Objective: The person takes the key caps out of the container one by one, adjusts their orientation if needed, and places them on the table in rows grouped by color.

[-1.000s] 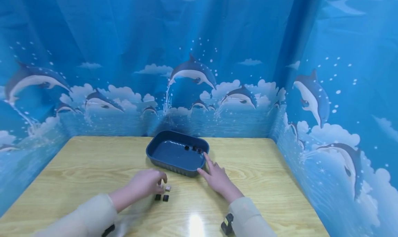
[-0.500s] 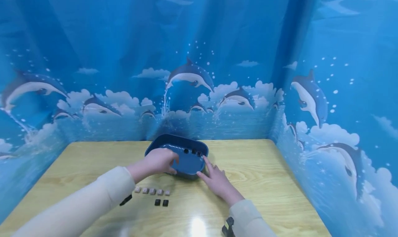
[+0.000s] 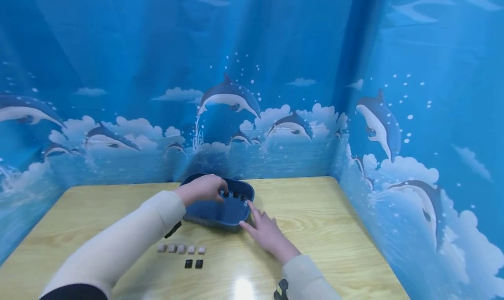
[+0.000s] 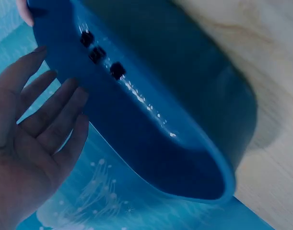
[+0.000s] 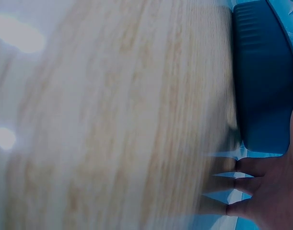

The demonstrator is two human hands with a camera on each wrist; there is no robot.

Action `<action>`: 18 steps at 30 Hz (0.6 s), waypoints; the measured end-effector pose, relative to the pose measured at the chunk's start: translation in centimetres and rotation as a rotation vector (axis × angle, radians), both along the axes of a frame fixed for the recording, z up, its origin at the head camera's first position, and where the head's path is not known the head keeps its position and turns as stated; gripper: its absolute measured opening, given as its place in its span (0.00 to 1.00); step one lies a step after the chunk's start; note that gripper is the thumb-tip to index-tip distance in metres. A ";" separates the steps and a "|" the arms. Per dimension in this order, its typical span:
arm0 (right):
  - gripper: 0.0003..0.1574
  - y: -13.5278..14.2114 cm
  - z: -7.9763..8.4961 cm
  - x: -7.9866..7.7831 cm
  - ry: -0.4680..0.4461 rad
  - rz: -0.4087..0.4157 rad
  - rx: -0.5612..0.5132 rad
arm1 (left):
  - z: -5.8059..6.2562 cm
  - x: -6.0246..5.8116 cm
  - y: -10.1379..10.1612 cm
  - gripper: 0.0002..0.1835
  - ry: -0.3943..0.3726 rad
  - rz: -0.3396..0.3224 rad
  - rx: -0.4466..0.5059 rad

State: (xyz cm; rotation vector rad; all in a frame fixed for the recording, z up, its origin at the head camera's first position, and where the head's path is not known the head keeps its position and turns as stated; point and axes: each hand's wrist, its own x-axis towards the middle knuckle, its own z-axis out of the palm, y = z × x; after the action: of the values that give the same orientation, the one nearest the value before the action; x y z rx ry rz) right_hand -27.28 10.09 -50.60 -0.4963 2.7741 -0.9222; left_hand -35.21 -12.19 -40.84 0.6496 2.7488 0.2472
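Observation:
A dark blue plastic bin (image 3: 214,213) stands toward the table's back, with three black keycaps (image 4: 97,54) near its far wall. Over the bin's left part hangs my left hand (image 3: 206,188). Its fingers are loosely bent, thumb apart from them, and the left wrist view shows nothing between them. My right hand (image 3: 269,235) lies at the bin's right end, index finger and thumb spread against the rim, its other fingers extended down to the table. In front of the bin are a row of several pale keycaps (image 3: 181,249) and two black keycaps (image 3: 199,264).
The wooden table (image 3: 319,230) reaches back to a blue dolphin-print curtain (image 3: 157,94), which also hangs along both sides. A bright light reflection (image 3: 243,287) shows on the table's front part.
My left hand has gone from the pale keycaps up and over the bin. My right hand stays at the bin's right end. The head view has turned slightly right.

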 end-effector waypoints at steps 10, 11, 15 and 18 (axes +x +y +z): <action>0.46 0.2 0.2 0.0 -0.005 0.001 -0.006 | -1.1 -4.0 1.0 0.19 -0.161 0.023 -0.078; 0.46 0.2 0.1 0.0 -0.005 0.001 -0.008 | -1.2 -4.3 1.1 0.19 -0.184 0.036 -0.092; 0.46 0.1 -0.1 -0.1 -0.013 -0.005 -0.010 | -1.9 -5.3 1.4 0.18 -0.245 0.046 -0.120; 0.46 0.0 0.0 -0.1 -0.017 -0.004 -0.016 | -2.3 -5.9 1.7 0.17 -0.272 0.056 -0.114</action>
State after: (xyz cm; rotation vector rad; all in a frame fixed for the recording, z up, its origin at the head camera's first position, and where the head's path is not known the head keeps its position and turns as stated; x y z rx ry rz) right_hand -27.40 10.13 -50.63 -0.4840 2.7559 -0.9457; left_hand -41.08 -10.49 -43.13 0.4710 2.5011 0.1752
